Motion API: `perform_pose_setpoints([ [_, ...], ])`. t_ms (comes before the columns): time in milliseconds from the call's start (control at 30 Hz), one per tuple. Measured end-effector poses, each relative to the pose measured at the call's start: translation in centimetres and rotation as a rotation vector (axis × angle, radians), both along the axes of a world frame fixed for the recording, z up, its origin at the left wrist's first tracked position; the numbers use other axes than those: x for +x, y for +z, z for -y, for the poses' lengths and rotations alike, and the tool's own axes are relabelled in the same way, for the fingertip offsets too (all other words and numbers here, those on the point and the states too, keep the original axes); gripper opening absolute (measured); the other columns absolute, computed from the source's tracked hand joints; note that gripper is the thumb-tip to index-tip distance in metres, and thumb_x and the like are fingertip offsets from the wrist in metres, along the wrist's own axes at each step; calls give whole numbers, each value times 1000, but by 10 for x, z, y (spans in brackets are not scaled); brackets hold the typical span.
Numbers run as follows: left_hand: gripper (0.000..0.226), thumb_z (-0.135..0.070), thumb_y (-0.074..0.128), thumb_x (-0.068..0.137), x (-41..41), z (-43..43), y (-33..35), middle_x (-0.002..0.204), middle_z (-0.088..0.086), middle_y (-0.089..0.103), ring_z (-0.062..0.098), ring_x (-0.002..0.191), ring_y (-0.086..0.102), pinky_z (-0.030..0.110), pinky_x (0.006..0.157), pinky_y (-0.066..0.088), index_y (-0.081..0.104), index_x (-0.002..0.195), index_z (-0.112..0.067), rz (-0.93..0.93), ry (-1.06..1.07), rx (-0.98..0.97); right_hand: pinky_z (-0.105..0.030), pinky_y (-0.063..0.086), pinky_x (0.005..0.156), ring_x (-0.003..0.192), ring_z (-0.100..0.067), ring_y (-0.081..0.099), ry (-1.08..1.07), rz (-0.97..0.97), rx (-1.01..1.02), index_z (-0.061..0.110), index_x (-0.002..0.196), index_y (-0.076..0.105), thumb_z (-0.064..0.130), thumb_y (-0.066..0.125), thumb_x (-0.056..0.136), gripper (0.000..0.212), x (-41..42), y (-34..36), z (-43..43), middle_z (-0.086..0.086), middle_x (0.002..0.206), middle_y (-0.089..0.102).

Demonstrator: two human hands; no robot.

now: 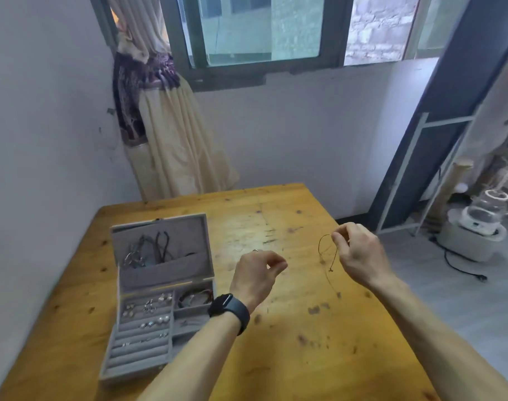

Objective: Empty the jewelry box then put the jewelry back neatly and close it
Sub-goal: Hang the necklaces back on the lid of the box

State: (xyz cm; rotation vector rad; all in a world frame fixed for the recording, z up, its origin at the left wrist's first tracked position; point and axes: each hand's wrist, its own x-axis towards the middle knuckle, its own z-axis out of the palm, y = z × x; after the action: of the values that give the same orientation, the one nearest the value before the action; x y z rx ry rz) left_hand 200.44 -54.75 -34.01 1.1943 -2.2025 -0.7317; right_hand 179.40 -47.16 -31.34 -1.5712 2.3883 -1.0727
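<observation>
My right hand [359,256] pinched a thin gold chain [323,250] between thumb and forefinger, raised above the scuffed wooden counter [276,357] so its loop hung free of tangles. My left hand [255,276] had its fingers curled, thumb near forefinger; whether it held the chain's other end I could not tell. The grey velvet jewelry box [186,230] stood open at the counter's left, earrings [148,308] seated in its padded rolls and necklaces [148,250] tucked into its lid pocket. The emptying, I judged, was barely begun.

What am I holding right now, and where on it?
Right hand pinches the thin chain at its top loop; the rest dangles. Left hand: cannot tell.
</observation>
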Motion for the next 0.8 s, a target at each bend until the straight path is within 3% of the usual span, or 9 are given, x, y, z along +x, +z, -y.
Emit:
perform_pose_setpoints([
  [100,10,-30,71,91,-34,38,1,92,-15,73,-2,83,61,8,73,44,79,97,-27,8,8,-12,-39,51,79,89,-20,58,-17,22,-45,15,97,63,27,50,102,18,-28,13,39,-1,98,61],
  [300,14,-32,68,93,-100,104,-17,98,-11,73,4,88,63,21,82,52,77,101,-27,48,4,-27,-35,48,78,87,-18,56,-49,83,-181,16,96,62,26,50,102,17,-75,20,107,1,96,58],
  [500,14,-34,66,93,-129,140,-63,103,-7,73,12,94,65,29,86,53,76,101,-29,198,13,9,-34,48,81,89,-17,57,-59,154,-36,17,96,63,28,51,102,18,-87,-45,110,2,96,60],
  [800,16,-35,65,94,-146,140,-74,103,-4,70,15,94,63,32,86,52,76,102,-28,204,-53,-21,-37,52,79,92,-17,59,-155,130,233,26,93,62,40,51,99,19,-87,-110,59,9,96,62],
])
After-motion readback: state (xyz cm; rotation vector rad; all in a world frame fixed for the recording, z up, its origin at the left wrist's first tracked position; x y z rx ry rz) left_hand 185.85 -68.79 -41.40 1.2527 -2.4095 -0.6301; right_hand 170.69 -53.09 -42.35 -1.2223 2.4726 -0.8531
